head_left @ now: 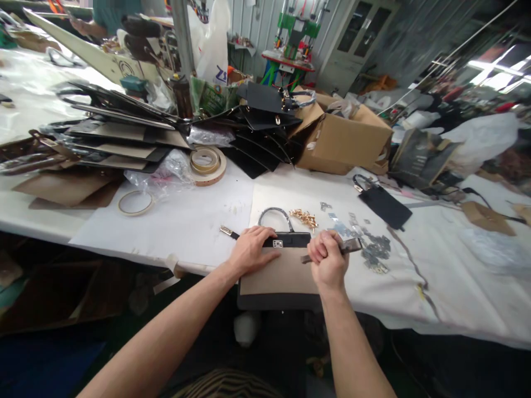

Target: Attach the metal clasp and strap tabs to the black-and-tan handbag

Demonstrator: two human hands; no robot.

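A black and beige bag panel (282, 275) lies at the table's front edge, its near part overhanging. A dark curved handle (275, 210) rises at its far side. On its black strip sits a small silver metal plate (277, 243). My left hand (254, 250) lies on the panel just left of that plate, fingers spread. My right hand (328, 260) is closed around a metal tool (352, 245) at the panel's right side. A strap with a metal end (228, 232) sticks out left of my left hand.
Gold-coloured fasteners (305, 218) and grey metal plates (376, 249) lie beyond and right. Tape rolls (206, 165), stacked black panels (124, 135), a cardboard box (346, 138) and a small black piece (384, 204) stand farther back. A person's arm (89, 27) shows at the upper left.
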